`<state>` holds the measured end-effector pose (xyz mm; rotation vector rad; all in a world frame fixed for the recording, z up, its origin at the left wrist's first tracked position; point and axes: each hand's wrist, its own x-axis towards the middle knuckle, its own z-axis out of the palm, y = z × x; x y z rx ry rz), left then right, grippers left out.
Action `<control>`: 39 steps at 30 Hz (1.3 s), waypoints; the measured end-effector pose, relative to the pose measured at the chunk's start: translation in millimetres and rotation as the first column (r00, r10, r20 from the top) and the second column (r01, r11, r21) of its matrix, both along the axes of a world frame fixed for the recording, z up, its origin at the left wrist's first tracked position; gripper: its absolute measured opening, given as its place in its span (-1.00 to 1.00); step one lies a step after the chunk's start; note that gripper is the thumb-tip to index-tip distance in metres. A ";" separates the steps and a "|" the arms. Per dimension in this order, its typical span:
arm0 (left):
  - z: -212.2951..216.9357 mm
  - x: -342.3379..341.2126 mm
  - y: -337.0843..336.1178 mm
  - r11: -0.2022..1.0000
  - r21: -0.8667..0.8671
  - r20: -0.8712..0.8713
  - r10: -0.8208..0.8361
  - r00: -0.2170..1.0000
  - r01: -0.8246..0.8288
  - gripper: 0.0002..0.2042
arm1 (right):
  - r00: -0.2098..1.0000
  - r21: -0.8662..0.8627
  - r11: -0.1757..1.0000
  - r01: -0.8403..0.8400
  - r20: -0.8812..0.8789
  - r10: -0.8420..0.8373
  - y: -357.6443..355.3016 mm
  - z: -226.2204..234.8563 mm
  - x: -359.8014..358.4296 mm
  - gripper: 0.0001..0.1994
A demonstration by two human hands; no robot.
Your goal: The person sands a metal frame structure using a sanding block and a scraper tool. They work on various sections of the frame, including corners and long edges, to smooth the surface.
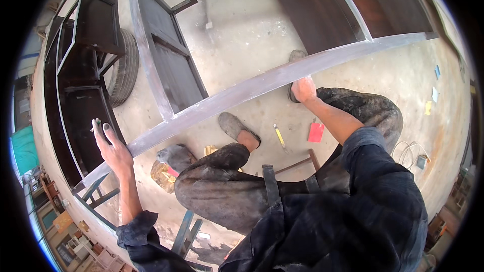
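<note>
A long rail (242, 89) of a wooden frame, coated in chalky grey, crosses in front of me. Dark brown panels (312, 10) join its far side. At its left end, my left hand (118, 155) is raised over the rail with fingers stretched out and whitish dust on the fingertips. Whether something small and dark lies between those fingers is unclear. My right hand (304, 89) grips the rail's near edge right of the middle, its fingers curled and partly hidden. Between these places the rail's grey surface looks streaky and uneven.
A dark cabinet frame (91, 45) and a tyre (123, 70) stand at the left. On the concrete floor lie a yellow cutter-like tool (279, 135), a red sheet (315, 132), small coloured papers (434, 93) and a white cord (411, 148). A bluish wooden stand (185, 234) is beside my legs.
</note>
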<state>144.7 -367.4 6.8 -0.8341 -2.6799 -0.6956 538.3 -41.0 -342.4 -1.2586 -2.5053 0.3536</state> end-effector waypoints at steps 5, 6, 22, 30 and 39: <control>-1.2 -1.8 -2.0 1.000 0.015 0.037 -0.012 0.999 0.011 -0.46 | 0.987 -0.049 0.992 0.119 0.112 -0.113 -0.4 -4.2 -0.7 -0.76; 0.0 -0.3 -1.8 1.000 0.008 0.029 -0.005 1.000 0.004 -0.47 | 0.987 -0.071 0.992 0.101 0.132 -0.091 6.1 -6.2 5.3 -0.75; -2.9 -0.3 -4.8 0.999 0.032 0.016 -0.024 1.000 0.024 -0.47 | 0.977 -0.121 0.992 -0.033 0.207 0.058 -10.4 0.4 8.2 -0.53; -4.0 -9.2 -11.2 0.999 -0.048 -0.044 -0.021 0.999 0.019 -0.44 | 0.995 -0.745 0.664 -0.058 0.012 0.101 -176.2 72.9 -65.1 -0.61; 1.8 -16.8 -10.2 0.995 -0.100 -0.020 -0.016 1.000 0.014 -0.46 | 0.610 -0.414 0.452 0.790 0.605 -0.512 -184.8 -65.3 145.7 -0.27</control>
